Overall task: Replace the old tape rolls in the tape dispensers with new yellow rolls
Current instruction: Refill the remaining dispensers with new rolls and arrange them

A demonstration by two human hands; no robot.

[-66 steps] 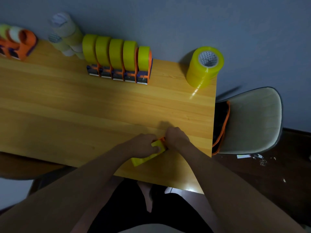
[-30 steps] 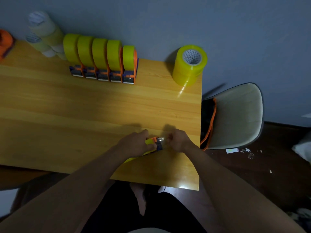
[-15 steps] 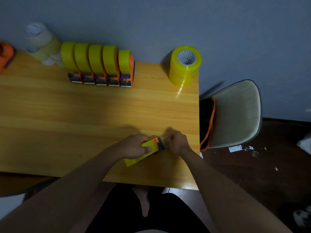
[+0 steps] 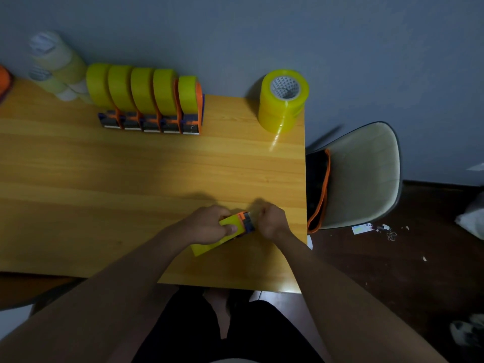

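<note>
An orange and blue tape dispenser loaded with a yellow roll lies on the wooden table near its front right corner. My left hand grips the yellow roll from above. At the dispenser's cutter end, my right hand has its fingers curled, pinching the tape end. A row of several dispensers with yellow rolls stands at the back by the wall. A stack of new yellow rolls stands at the back right corner.
Pale old rolls are piled at the back left, beside an orange dispenser at the frame edge. A chair with a black, orange-trimmed bag stands right of the table. Scraps lie on the dark floor.
The dispenser stays between my hands near the front right corner. My right hand has shifted a little at the cutter end. The view has tilted slightly.
</note>
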